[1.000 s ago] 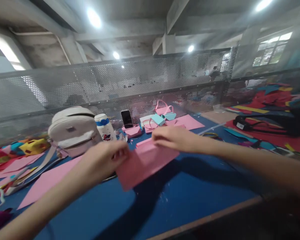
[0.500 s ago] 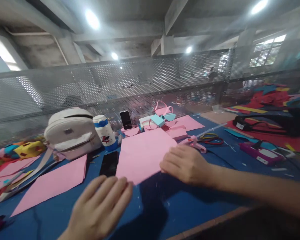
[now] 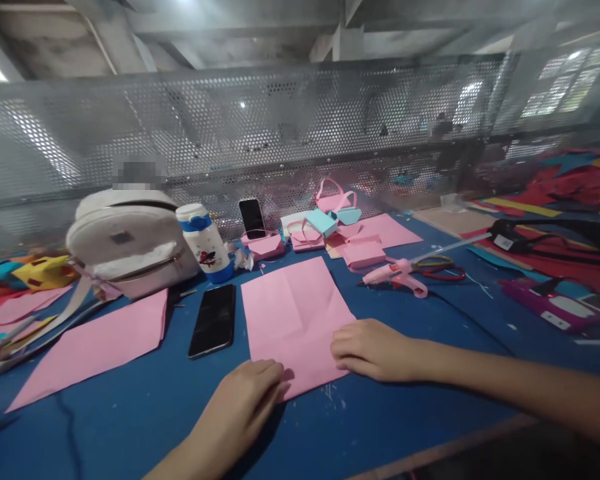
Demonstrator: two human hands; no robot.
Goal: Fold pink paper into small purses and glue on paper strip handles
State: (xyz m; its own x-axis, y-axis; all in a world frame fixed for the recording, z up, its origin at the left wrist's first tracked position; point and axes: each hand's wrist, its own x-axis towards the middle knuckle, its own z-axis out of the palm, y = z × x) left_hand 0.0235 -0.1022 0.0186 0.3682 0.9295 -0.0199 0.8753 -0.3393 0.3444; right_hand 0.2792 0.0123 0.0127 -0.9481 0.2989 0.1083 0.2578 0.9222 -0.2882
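Observation:
A pink paper sheet (image 3: 297, 320) with faint creases lies on the blue tabletop in front of me. My left hand (image 3: 247, 397) holds its near left corner, fingers closed and partly tucked out of sight. On the right edge, the curled fingers of my right hand (image 3: 367, 347) grip the sheet; their tips are hidden. A black phone (image 3: 213, 320) lies flat to the left of the sheet. A pink glue gun (image 3: 397, 275) rests beyond my right hand, with scissors (image 3: 443, 268) beside it.
Further left are more pink sheets (image 3: 95, 347), a white backpack (image 3: 130, 240) and a white-and-blue bottle (image 3: 205, 247). Small pink paper bags (image 3: 363, 252) and an upright phone (image 3: 251, 219) stand at the back. A purple device (image 3: 547, 303) lies right. A perforated metal partition (image 3: 280, 127) closes the far side.
My left hand has come down and right onto the sheet's near corner. The sheet now lies flatter and shows creases. My right hand stays on its right edge. The view has tilted down.

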